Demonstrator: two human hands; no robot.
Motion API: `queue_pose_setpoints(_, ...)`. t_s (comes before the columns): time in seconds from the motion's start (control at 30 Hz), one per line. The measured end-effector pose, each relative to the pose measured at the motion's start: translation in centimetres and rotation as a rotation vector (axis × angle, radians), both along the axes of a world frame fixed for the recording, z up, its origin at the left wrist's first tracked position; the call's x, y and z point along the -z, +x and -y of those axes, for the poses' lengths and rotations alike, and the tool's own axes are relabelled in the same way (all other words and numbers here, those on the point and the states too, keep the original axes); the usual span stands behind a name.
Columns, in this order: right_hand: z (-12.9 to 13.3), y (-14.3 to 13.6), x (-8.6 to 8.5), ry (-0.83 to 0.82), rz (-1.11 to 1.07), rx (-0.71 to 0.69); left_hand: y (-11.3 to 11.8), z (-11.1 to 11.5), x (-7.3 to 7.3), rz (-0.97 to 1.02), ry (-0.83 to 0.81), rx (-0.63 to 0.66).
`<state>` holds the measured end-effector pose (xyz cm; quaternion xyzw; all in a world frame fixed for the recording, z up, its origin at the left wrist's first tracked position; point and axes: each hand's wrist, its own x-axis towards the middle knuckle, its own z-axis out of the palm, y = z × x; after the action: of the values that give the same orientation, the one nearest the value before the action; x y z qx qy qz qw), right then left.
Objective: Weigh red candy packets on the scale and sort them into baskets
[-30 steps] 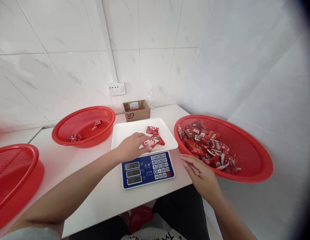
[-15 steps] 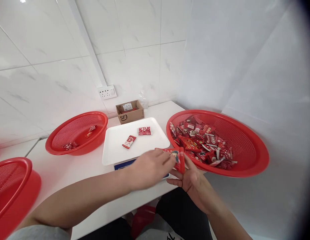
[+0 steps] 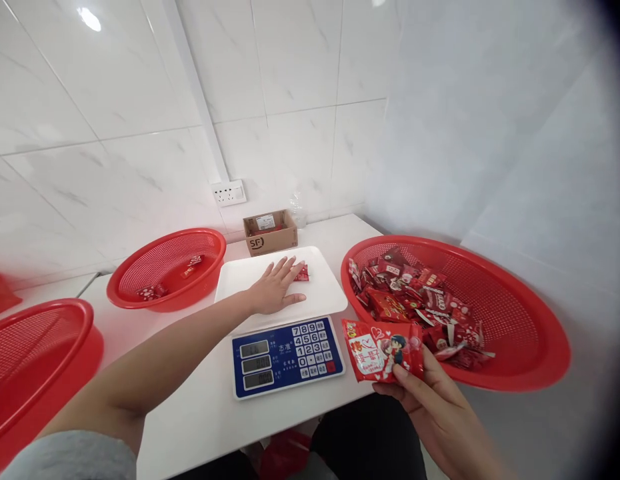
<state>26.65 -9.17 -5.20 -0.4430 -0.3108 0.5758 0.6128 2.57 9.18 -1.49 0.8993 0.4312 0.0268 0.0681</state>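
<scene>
My left hand [image 3: 277,285] lies with fingers spread over the white tray [image 3: 320,303] of a weighing scale. A small red candy packet [image 3: 303,273] shows beside its fingertips on the tray; whatever is under the palm is hidden. Between the thumb and fingers of my right hand [image 3: 430,393] is a red printed candy bag [image 3: 383,350] with a cartoon figure on it. That bag is in front of the scale's right side, near the rim of a large red basket [image 3: 530,333] heaped with small wrapped candies [image 3: 415,293].
The scale's blue keypad panel [image 3: 287,357] faces me. Behind the tray stands a cardboard box [image 3: 273,237]. To the left are a red basket [image 3: 140,263] with a few packets and another red basket [image 3: 65,320]. A wall socket [image 3: 229,193] is above the table.
My left hand has left the red candy bag and moved left and forward onto the tray. My right hand now holds the bag alone, lower and further right. The scale's panel has come into sight.
</scene>
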Motion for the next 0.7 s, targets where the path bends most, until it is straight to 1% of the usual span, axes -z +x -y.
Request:
queue_pose_setpoints(0.1,-0.1,-0.1,0.1,-0.029,-0.007,-0.011,-0.4,-1.5,0.7,-0.042,-0.013,-0.119)
queue_pose_setpoints(0.17,-0.2,-0.3,0.1,-0.065,-0.021,-0.023,-0.5,-2.1,0.7,-0.034,0.003,-0.199)
queue_pose_setpoints(0.23,-0.3,-0.3,0.0,-0.095,-0.024,-0.032,-0.4,-2.3,0.5,-0.023,0.022,-0.244)
queue_pose_setpoints(0.3,-0.3,-0.3,0.0,-0.114,-0.015,-0.031,0.1,-2.1,0.2,-0.018,0.033,-0.217)
queue_pose_setpoints(0.37,-0.4,-0.3,0.1,-0.121,-0.007,-0.036,0.7,-1.7,-0.1,-0.036,0.031,-0.140)
queue_pose_setpoints(0.43,-0.4,-0.3,0.3,-0.110,-0.010,-0.039,1.0,-1.5,-0.3,-0.063,0.047,-0.099)
queue_pose_setpoints(0.53,-0.2,-0.3,0.6,-0.078,-0.010,-0.044,1.0,-1.8,-0.6,-0.078,0.105,-0.144)
queue_pose_setpoints(0.6,0.1,-0.2,0.7,-0.068,0.007,-0.046,1.0,-2.1,-0.8,-0.072,0.113,-0.169)
queue_pose_setpoints(0.67,0.3,0.3,0.7,-0.040,0.047,-0.032,1.5,-2.2,-1.2,-0.055,0.101,-0.171)
queue_pose_setpoints(0.7,0.4,0.7,0.6,-0.008,0.083,-0.003,2.0,-2.0,-1.4,-0.038,0.098,-0.166)
